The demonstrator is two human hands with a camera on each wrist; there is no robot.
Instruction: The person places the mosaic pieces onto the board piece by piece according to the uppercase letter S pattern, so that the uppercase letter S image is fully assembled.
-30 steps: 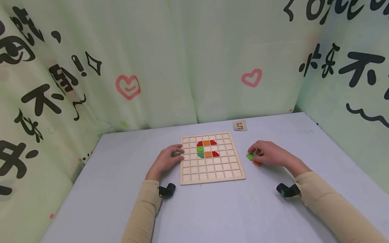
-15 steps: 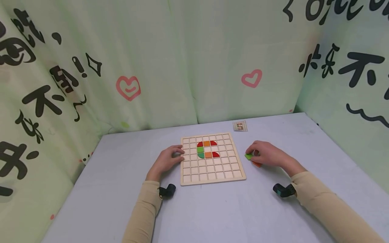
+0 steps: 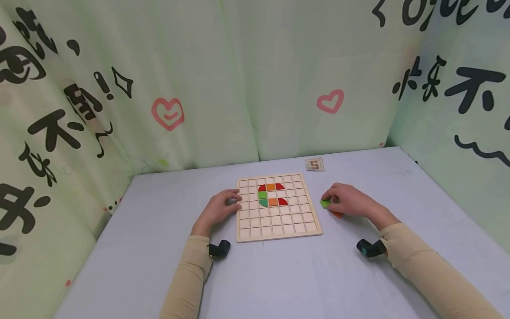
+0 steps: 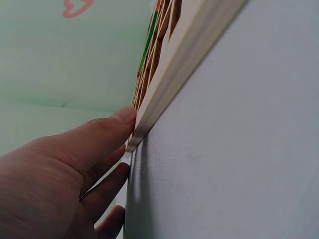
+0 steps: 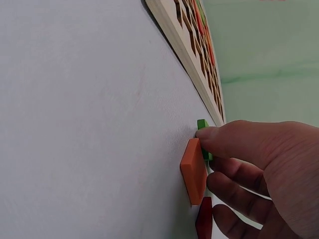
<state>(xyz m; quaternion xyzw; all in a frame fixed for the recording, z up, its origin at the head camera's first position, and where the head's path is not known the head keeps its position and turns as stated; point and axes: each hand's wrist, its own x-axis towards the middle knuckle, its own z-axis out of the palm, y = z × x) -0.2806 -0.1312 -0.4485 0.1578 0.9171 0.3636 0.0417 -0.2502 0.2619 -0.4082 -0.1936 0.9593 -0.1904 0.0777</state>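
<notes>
My left hand [image 3: 219, 207] rests at the left edge of a square wooden grid board [image 3: 279, 238]; in the left wrist view its thumb touches the rim and the other fingers lie loosely along the side. Right of the board, my right hand [image 3: 350, 201] pinches a light green tile [image 3: 325, 204] low over the table, with the index finger's tip hidden in the right wrist view. Beside the thumb lies an orange tile [image 5: 193, 169], and under the curled fingers a dark red tile [image 5: 204, 221]. Red, orange and green tiles sit in the board's cells, forming a C-like shape.
A small card [image 3: 314, 165] with a printed pattern lies at the back of the white-covered table [image 3: 287, 283]. Pale green curtains [image 3: 247, 79] with dark lettering and pink hearts stand behind and at both sides. Each wrist carries a black camera.
The right hand has shifted slightly left towards the board, and the green tile has come with it. The left hand and the board have stayed put.
</notes>
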